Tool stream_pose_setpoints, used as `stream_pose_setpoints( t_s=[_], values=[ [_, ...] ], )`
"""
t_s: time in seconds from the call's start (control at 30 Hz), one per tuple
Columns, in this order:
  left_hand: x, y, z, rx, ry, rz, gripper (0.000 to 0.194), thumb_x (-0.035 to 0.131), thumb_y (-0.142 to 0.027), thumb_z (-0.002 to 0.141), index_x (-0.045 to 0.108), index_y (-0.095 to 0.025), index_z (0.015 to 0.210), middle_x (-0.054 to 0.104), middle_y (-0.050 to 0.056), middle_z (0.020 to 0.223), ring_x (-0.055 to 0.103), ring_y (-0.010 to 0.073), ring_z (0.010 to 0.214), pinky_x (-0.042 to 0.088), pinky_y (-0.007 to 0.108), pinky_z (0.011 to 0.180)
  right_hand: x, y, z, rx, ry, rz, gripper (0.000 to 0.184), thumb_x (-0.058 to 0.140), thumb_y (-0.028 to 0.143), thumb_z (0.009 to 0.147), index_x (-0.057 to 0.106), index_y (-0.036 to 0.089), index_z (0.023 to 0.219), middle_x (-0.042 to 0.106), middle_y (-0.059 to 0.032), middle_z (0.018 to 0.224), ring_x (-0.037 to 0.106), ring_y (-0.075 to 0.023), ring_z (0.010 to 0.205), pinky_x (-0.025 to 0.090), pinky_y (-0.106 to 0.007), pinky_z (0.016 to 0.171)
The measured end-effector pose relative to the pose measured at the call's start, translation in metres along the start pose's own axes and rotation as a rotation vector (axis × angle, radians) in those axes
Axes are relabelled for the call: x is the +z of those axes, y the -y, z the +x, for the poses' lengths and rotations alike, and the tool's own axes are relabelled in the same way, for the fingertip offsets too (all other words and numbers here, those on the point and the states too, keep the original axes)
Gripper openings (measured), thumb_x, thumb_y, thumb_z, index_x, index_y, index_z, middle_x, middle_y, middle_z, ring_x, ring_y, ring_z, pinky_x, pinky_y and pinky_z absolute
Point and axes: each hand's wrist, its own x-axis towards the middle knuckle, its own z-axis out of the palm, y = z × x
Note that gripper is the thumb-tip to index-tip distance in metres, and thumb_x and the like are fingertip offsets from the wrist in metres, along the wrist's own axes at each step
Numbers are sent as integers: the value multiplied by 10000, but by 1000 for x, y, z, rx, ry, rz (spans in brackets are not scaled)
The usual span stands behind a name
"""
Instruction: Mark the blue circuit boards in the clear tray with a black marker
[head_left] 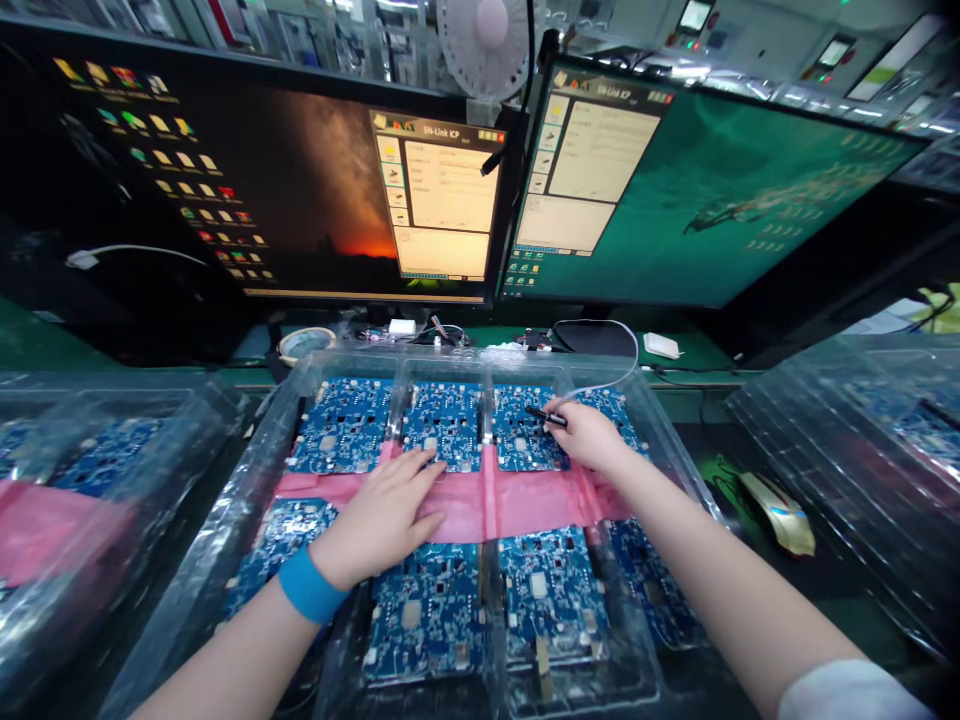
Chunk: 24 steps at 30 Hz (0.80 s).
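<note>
Left hand [397, 505]: is being spread on pink strip [525, 505]
Right hand [589, 435]: is being clamped on pen [546, 415], board [517, 440] partly blocked
Screen [292, 170]: is being lit beyond left hand

A crowded green bench [709, 347]

I see a clear left tray [202, 410], a middle tray [199, 560], a right tray [825, 455], a mouse [780, 512] on a dark mat [701, 450] and, on the far side, a small white box [661, 346]

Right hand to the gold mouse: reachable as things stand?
Likely yes: the gold mouse lies uncovered right of the tray. But the right hand holds a black pen-like tool, so its grip isn't free.
</note>
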Motion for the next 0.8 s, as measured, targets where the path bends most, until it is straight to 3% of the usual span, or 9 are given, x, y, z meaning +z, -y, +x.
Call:
stream_pose_setpoints(
  t_s=[0.33, 0.8],
  values=[
    [0, 0, 0, -3, 37, 36, 532, 480, -411, 777, 412, -163, 1243, 354, 105, 1330, 285, 271, 1227, 243, 459, 997, 3, 6, 3, -26, 10, -77, 131, 516, 184, 767, 603, 210, 862, 597, 1, 982, 565, -181, 825, 420, -235, 722],
    [2, 2, -1, 20, 11, 24, 511, 485, -385, 774, 416, -162, 1228, 363, 107, 1325, 317, 249, 1212, 261, 433, 996, 10, 8, -3, -118, 64, -103, 291, 516, 95, 682, 610, 219, 928, 606, -11, 955, 551, -187, 884, 401, -235, 781]
  ],
)
